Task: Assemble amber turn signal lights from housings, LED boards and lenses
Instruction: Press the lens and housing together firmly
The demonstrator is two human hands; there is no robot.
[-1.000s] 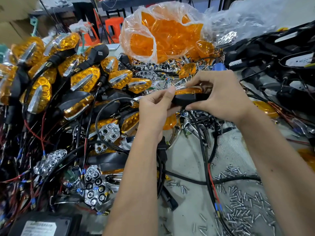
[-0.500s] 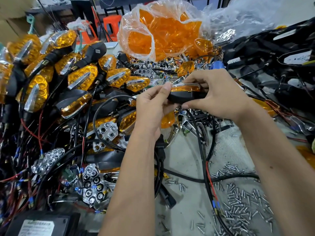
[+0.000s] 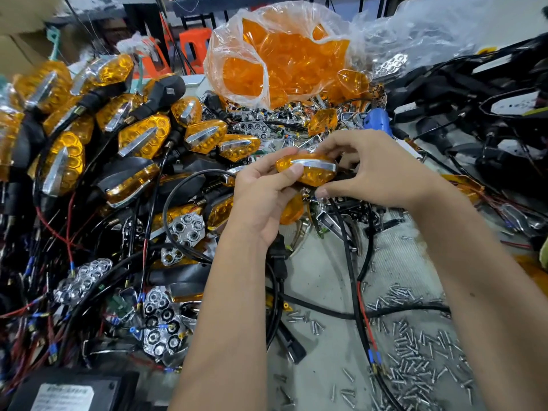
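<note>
Lamp (image 3: 307, 170) at centre, pinched at nine o'clock by left hand (image 3: 261, 194), cradled from three o'clock by right hand (image 3: 376, 170), fingers curled round it. Probably light, rigid, glossy and slippery, lens snap-fit fragile; best gripped by black housing edges, clear of trailing cable (image 3: 350, 256).

Bright, even overhead light — wide-angle bending, edges softly blurred.

Light: I see the light (image 3: 307, 171) now tipped up, its amber lens and chrome strip facing me; before it was edge-on.
Left thumb: now lies across the lens.
</note>
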